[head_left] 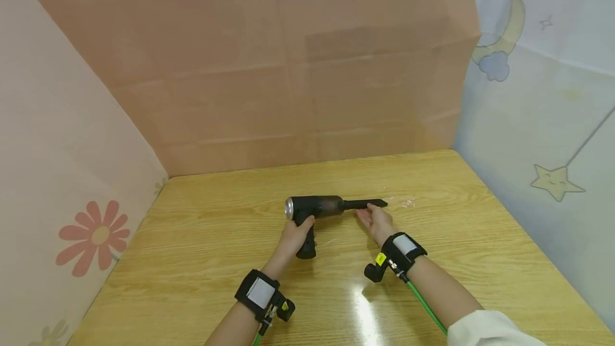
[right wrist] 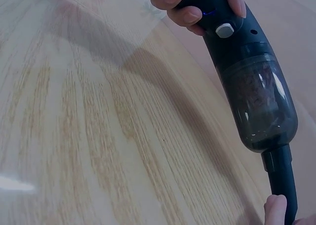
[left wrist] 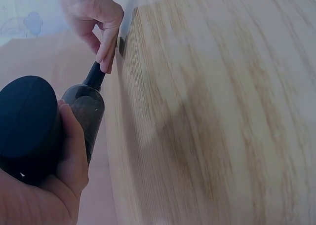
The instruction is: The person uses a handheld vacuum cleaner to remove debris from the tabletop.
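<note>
A black handheld vacuum cleaner (head_left: 318, 206) with a smoky clear dust cup (right wrist: 261, 104) is held level over the wooden table, its nozzle pointing right. My left hand (head_left: 295, 236) grips its handle (head_left: 306, 247). Near the tip, my right hand (head_left: 379, 224) pinches the slim black nozzle (head_left: 355, 204) between thumb and fingers. Small pale pink scraps (head_left: 408, 203) lie on the table just right of the nozzle tip. In the right wrist view, pinkish bits show inside the cup, and a silver button (right wrist: 225, 30) sits near the left fingers.
The wood-grain table (head_left: 216, 212) spreads around both hands. A peach backdrop (head_left: 230, 95) stands behind it, with a flower-printed wall (head_left: 38, 175) at left and a star-and-moon wall (head_left: 538, 122) at right. Green cables (head_left: 425, 306) run from the wrist straps.
</note>
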Demonstrator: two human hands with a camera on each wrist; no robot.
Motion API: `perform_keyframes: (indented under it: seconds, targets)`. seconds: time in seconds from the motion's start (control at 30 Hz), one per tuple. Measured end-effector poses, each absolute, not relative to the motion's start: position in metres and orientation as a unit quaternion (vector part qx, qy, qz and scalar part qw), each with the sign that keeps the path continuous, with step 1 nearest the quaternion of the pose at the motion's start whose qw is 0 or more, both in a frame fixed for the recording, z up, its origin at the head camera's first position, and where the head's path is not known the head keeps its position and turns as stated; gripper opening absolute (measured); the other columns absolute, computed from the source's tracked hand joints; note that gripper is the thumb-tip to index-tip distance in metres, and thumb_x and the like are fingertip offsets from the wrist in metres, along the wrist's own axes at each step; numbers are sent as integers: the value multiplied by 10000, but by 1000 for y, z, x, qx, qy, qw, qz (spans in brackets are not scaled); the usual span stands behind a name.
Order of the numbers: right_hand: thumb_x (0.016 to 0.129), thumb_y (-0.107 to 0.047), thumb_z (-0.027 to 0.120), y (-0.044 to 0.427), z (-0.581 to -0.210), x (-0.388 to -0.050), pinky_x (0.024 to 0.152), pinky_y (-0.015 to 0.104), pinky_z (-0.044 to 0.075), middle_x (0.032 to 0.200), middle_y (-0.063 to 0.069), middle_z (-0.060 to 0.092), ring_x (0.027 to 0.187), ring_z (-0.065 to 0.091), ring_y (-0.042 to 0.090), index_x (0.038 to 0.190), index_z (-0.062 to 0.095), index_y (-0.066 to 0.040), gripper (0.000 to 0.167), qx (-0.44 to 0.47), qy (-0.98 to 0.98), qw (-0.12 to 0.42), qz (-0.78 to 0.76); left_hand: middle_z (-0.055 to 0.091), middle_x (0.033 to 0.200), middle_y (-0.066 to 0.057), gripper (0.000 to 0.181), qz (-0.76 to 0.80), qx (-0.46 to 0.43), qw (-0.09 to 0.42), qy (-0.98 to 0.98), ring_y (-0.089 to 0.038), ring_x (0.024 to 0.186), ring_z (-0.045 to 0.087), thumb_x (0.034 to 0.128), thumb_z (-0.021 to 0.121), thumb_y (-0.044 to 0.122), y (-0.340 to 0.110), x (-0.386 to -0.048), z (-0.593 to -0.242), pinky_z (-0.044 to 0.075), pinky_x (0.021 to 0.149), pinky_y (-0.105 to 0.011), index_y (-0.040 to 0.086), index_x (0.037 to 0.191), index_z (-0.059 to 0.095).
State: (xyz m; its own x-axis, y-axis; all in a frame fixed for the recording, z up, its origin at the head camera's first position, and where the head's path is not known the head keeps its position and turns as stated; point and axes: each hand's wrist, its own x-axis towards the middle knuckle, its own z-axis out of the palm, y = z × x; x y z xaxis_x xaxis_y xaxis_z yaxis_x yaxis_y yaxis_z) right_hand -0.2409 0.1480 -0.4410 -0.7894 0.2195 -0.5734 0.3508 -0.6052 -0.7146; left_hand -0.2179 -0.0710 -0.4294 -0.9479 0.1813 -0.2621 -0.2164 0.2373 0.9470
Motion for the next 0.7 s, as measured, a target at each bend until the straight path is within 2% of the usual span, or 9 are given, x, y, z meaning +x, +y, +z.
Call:
perform_keyframes:
  seconds: [0.2,0.5,0.7]
  targets:
    - [1033,-148,361,147,-441,-242,919,176,500,915,47,548,726,637,43,1469,290,-7,464,318,451,36,-833,609,802,-88,387,624,-3,160,765,-97,581,626,994,472,325,-72,-218,-428,542,613,-273,-55,1022,542]
    - [1032,-150,367,152,-443,-245,879,161,514,854,32,570,713,640,46,1459,304,-8,454,324,446,31,-834,560,812,-37,453,615,-12,167,771,-93,600,624,997,464,377,-66,-219,-426,544,630,-270,-65,1090,507]
    - [1029,-151,383,156,-444,-245,880,174,518,862,37,597,715,654,50,1450,321,-5,450,333,443,20,-832,564,791,-41,424,616,-6,168,769,-91,585,609,1000,466,351,-61,-220,-428,547,644,-285,-64,1076,512]
